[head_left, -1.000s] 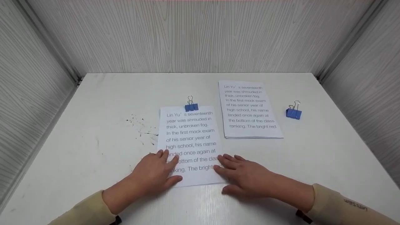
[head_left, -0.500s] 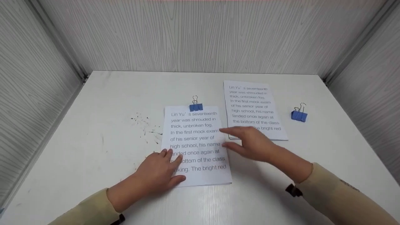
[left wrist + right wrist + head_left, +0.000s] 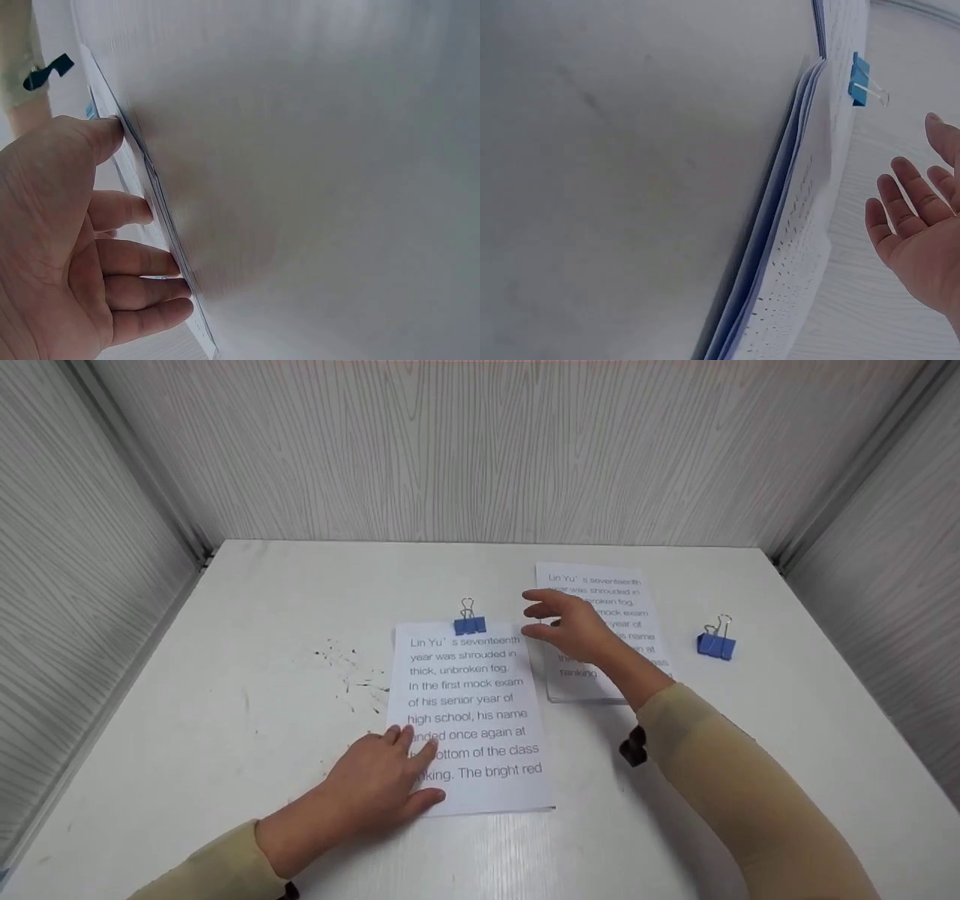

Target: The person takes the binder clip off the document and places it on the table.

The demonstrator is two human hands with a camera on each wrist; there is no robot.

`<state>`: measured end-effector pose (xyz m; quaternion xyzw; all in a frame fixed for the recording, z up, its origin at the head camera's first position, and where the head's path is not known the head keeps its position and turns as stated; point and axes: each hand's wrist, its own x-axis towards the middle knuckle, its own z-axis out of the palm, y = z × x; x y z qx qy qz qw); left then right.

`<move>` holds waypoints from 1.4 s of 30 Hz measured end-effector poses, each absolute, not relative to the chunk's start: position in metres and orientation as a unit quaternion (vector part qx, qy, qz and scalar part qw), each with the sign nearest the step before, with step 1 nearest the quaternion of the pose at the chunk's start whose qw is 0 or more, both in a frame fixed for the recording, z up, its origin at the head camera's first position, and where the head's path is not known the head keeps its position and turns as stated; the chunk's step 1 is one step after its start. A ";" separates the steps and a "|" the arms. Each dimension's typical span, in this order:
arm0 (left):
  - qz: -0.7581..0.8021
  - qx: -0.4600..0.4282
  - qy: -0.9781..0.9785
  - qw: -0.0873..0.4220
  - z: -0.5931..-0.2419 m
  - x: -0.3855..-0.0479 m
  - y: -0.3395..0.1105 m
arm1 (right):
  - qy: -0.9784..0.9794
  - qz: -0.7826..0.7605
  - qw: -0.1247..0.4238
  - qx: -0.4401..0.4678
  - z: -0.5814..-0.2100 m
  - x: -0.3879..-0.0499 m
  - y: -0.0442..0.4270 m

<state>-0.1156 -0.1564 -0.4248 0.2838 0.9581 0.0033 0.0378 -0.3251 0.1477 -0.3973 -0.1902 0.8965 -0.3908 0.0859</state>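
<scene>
A stack of printed sheets (image 3: 474, 697) lies in the middle of the table in the head view. At its top edge sits a blue binder clip (image 3: 470, 626), one wire handle standing up. My left hand (image 3: 375, 776) rests on the stack's lower left part with straight fingers; the left wrist view shows its fingertips along the paper edge. Above the left side of a second printed stack (image 3: 585, 686) hovers my right hand (image 3: 566, 624), right of the clip, fingers loosely bent and holding nothing. The right wrist view shows the right hand (image 3: 919, 240) apart from the paper and the clip (image 3: 859, 79).
Another blue binder clip (image 3: 716, 646) stands on the table right of the second stack. Dark marks (image 3: 352, 675) spot the white tabletop left of the middle stack. Grained panels (image 3: 480, 450) wall in the table at the back and sides.
My right hand has lifted off the middle stack's lower right side and moved forward, up beside the clip's level. The left hand has stayed on the paper. Both stacks and clips look unmoved.
</scene>
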 end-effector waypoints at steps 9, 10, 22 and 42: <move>0.003 0.284 0.958 0.045 -0.424 -0.117 -0.156 | 0.890 -0.400 0.141 -0.169 -0.413 -0.348 0.138; 0.004 0.285 0.957 0.044 -0.424 -0.117 -0.157 | 0.889 -0.397 0.148 -0.172 -0.414 -0.350 0.137; 0.016 0.280 0.958 0.050 -0.425 -0.115 -0.157 | 0.900 -0.359 0.169 -0.182 -0.426 -0.350 0.131; 0.004 0.281 0.959 0.045 -0.424 -0.115 -0.156 | 0.871 -0.435 0.144 -0.175 -0.422 -0.348 0.128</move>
